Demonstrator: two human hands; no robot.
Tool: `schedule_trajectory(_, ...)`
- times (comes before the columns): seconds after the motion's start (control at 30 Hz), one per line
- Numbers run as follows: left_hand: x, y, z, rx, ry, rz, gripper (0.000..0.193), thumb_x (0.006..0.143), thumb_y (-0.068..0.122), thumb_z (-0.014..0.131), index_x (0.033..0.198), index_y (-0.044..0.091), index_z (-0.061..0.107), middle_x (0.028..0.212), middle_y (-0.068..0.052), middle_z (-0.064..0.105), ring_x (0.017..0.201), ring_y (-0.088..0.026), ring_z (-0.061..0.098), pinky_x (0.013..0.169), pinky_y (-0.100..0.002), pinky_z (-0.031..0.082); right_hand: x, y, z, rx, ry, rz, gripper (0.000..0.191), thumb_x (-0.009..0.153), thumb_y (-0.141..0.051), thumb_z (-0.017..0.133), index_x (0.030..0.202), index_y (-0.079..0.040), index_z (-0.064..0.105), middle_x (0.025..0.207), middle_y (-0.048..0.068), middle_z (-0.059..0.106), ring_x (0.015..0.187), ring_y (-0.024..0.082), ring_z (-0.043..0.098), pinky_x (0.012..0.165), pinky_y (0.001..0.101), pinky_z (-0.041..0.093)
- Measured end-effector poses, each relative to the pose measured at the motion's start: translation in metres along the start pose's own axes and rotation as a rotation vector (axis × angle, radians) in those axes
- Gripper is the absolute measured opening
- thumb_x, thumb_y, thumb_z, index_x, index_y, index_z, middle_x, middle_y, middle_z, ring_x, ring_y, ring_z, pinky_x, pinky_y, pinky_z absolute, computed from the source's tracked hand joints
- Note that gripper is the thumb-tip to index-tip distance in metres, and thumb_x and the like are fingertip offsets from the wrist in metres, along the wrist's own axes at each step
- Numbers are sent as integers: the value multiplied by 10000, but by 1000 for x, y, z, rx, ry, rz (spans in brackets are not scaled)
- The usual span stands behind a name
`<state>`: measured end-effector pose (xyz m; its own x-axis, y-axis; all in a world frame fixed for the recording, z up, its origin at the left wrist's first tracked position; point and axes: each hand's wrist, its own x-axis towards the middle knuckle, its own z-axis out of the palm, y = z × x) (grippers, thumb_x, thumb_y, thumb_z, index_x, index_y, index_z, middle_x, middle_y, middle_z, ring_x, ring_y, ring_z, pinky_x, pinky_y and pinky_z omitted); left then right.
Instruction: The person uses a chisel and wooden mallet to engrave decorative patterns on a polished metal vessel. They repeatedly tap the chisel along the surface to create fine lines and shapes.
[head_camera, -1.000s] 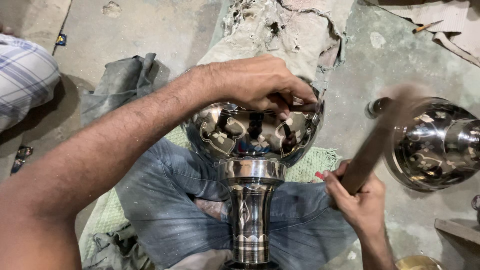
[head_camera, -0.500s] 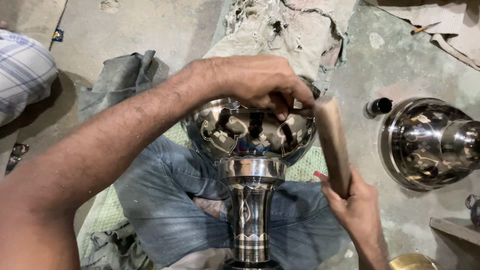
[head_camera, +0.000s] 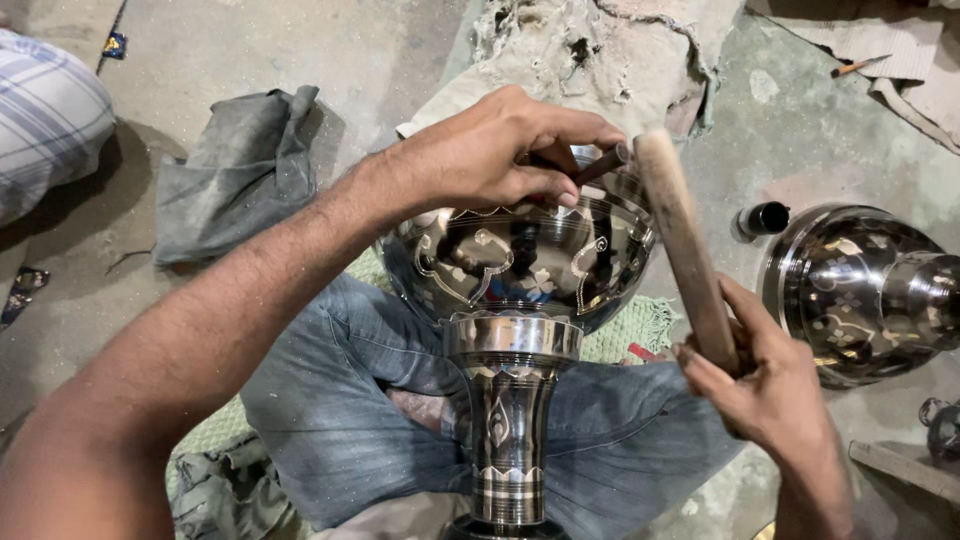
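The left hand (head_camera: 500, 150) pinches a thin punch (head_camera: 598, 164) on the rigid, slippery metal vase (head_camera: 515, 290); the right hand (head_camera: 765, 385) clenches a wooden stick (head_camera: 685, 250), best gripped low.

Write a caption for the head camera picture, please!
Left hand holds punch on shiny vessel; right hand holds wooden stick.

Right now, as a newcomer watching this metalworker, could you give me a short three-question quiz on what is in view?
1. True or false: the right hand holds a wooden stick.
2. What does the left hand pinch against the rim of the shiny engraved vessel?
A. a thin dark tool
B. a paintbrush
C. a cloth
3. Fill in: a second polished metal piece sits on the floor to the person's ____ side.

Key: 1 true; 2 A; 3 right.
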<state>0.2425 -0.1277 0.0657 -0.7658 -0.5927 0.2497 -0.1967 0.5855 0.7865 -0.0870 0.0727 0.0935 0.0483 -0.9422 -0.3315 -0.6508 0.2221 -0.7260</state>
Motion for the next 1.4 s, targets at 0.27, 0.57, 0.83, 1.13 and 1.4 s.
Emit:
schedule_trajectory(0.27, -7, 0, -2, -48, 53, 100, 556, 922, 189, 816, 1425, 124, 587, 1211, -82, 769, 1050, -206, 781, 955, -403, 637, 9, -42, -5, -32, 74, 0, 692, 885, -143, 800, 1494, -3, 505, 833, 159, 745, 551, 178, 710, 424, 331, 564)
schedule_trajectory(0.57, -7, 3, -3, -28, 39, 32, 579, 884, 216, 841, 1403, 142, 595, 1079, -75, 804, 968, -190, 797, 909, -394, 634, 19, -79, -12, -399, 144, -86, 540, 851, -176, 804, 1322, -21, 591, 885, 184, 757, 700, 253, 733, 601, 368, 620)
schedule_trajectory(0.83, -8, 4, -6, -17, 31, 56, 543, 868, 188, 832, 1362, 97, 625, 1052, -96, 796, 955, -211, 784, 893, -409, 627, 18, -69, -8, -369, 118, 3, 428, 854, -222, 798, 1207, -42, 637, 864, 138, 757, 738, 229, 759, 629, 360, 655)
schedule_trajectory(1.13, -7, 3, -3, -20, -88, -48, 426, 939, 196, 776, 1343, 139, 655, 1116, -53, 801, 991, -168, 795, 923, -381, 657, 14, -57, -7, -363, 102, 7, 434, 816, -282, 800, 1156, -52, 661, 857, 112, 745, 694, 176, 740, 597, 368, 667)
schedule_trajectory(1.4, -8, -1, -2, -17, -32, 53, 472, 903, 187, 804, 1334, 100, 631, 1113, -86, 786, 983, -195, 782, 900, -411, 639, 12, -58, -1, -394, 115, 48, 340, 810, -282, 811, 1048, -72, 689, 775, 90, 750, 574, 172, 709, 512, 359, 619)
